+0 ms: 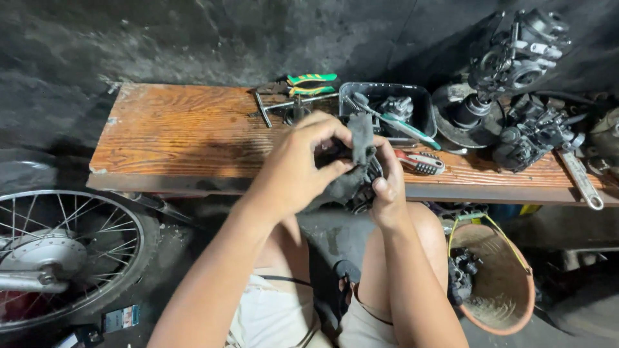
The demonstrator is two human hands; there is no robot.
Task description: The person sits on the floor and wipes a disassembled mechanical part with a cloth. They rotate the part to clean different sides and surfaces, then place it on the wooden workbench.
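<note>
Frame centre: left hand (300,164) & right hand (387,187) both grip grimy grey rag (361,138) round dark metal part (364,193), above worn orange wooden bench (174,138)

This place is a small motorcycle repair workshop. A worn wooden surface (187,138) stands against a dark, stained concrete wall (193,38). On it lie pliers with green handles (311,84), a metal T-shaped wrench (284,106), an adjustable wrench (581,177) and a black plastic tray (412,96) with small parts. Several greasy carburetors (522,51) and engine parts stand at the right end. A spoked motorcycle wheel (64,254) is at the lower left, and a dirty orange bucket (500,283) with a metal part stands on the oily floor (567,309).
</note>
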